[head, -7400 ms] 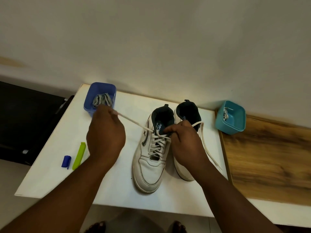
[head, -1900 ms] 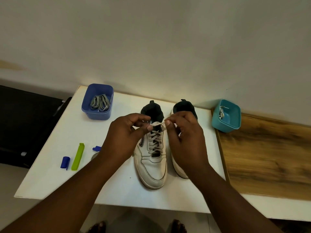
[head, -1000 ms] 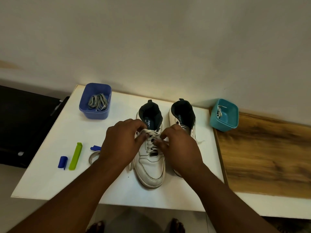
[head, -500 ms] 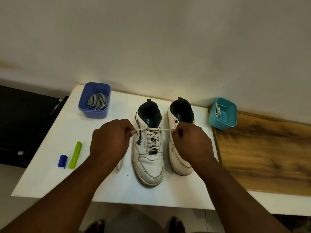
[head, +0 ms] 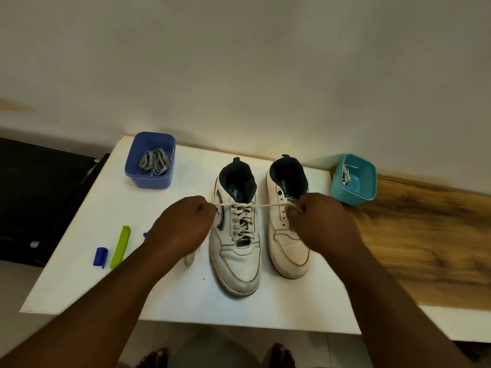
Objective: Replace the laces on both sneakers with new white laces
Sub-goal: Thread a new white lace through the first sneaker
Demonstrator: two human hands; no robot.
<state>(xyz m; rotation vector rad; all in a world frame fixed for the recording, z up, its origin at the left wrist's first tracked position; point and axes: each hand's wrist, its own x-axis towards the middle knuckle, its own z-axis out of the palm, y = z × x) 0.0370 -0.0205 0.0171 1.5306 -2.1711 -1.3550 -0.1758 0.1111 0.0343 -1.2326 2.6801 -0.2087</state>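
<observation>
Two white sneakers stand side by side on the white table [head: 79, 282], toes toward me. The left sneaker [head: 237, 261] carries a white lace [head: 242, 221] threaded through its eyelets. My left hand [head: 183, 229] grips one lace end at the sneaker's left. My right hand [head: 321, 224] grips the other end over the right sneaker [head: 288, 243], whose eyelets show no lace. The lace runs taut and level between my fists across the top eyelets.
A blue bin [head: 151, 159] at the back left holds grey laces. A teal bin [head: 354, 179] at the back right holds a white lace. A green clip [head: 121, 247] and a small blue piece [head: 100, 256] lie at the left. A wooden surface [head: 425, 240] adjoins the table's right edge.
My hands moved from close together over the left sneaker's top eyelets outward to either side, drawing the lace ends taut and level. In the last half second they barely shifted.
</observation>
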